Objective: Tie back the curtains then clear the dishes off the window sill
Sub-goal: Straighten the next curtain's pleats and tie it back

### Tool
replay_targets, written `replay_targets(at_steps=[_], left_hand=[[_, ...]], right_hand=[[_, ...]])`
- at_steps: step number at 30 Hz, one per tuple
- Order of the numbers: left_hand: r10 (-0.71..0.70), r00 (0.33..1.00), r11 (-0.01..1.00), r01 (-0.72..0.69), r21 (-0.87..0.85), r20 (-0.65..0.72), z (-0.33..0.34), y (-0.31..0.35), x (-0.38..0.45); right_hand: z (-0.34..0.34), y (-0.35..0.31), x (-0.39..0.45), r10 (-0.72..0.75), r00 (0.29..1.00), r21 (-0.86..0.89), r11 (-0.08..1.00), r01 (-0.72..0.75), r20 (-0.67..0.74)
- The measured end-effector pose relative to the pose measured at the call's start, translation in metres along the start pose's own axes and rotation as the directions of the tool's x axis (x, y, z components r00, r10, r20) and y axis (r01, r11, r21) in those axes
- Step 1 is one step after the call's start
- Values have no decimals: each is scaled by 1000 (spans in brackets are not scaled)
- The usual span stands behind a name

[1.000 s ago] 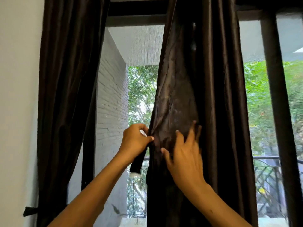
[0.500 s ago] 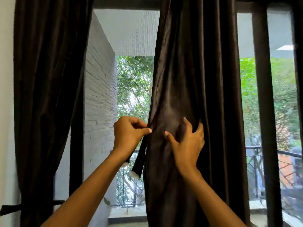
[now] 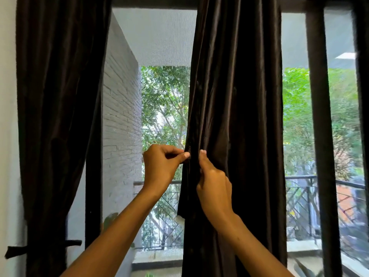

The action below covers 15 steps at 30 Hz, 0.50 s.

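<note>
A dark brown curtain (image 3: pixel 237 108) hangs gathered in the middle of the window. My left hand (image 3: pixel 161 168) pinches its left edge between thumb and fingers. My right hand (image 3: pixel 214 184) grips a fold of the same curtain just to the right, thumb up. A dark strap end with a pale tip (image 3: pixel 180 215) dangles below my hands at the curtain's left edge. A second dark curtain (image 3: pixel 60 116) hangs at the far left, cinched low by a dark tie-back (image 3: pixel 14 251). No dishes or sill surface show in view.
A dark window frame post (image 3: pixel 321 136) stands right of the middle curtain. Outside are a white brick wall (image 3: pixel 121 126), a balcony railing (image 3: pixel 299 196) and trees. A white room wall (image 3: pixel 8 116) lies at the far left.
My right hand went from lying flat on the curtain to gripping a fold next to my left hand. The curtain is gathered narrower. The view has shifted a little rightward.
</note>
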<state>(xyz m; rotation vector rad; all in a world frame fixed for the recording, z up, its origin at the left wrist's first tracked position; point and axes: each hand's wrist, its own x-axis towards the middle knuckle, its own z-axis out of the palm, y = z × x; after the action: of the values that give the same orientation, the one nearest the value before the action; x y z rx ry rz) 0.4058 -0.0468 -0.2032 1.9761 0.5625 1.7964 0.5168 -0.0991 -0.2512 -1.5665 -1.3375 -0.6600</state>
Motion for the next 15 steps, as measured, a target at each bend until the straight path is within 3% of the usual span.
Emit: replay_targets(at_steps=[5, 8, 10, 12, 13, 15], left_hand=[[22, 999, 999, -21, -32, 34, 0, 1, -7], [24, 1000, 1000, -24, 7, 4, 1, 3, -4], [13, 1000, 998, -12, 62, -8, 0, 2, 2], [5, 1000, 994, -5, 109, -5, -2, -1, 6], [6, 1000, 993, -5, 117, -3, -3, -3, 6], [10, 1000, 993, -11, 117, 5, -3, -4, 5]], right_hand=[[2, -5, -6, -150, 982, 40, 988, 147, 117], [7, -3, -7, -198, 975, 112, 976, 187, 97], [10, 0, -8, -202, 978, 60, 978, 199, 60], [9, 7, -7, -114, 987, 19, 993, 117, -115], [7, 10, -6, -34, 978, 63, 997, 48, -204], [4, 13, -5, 100, 966, 232, 972, -44, -237]])
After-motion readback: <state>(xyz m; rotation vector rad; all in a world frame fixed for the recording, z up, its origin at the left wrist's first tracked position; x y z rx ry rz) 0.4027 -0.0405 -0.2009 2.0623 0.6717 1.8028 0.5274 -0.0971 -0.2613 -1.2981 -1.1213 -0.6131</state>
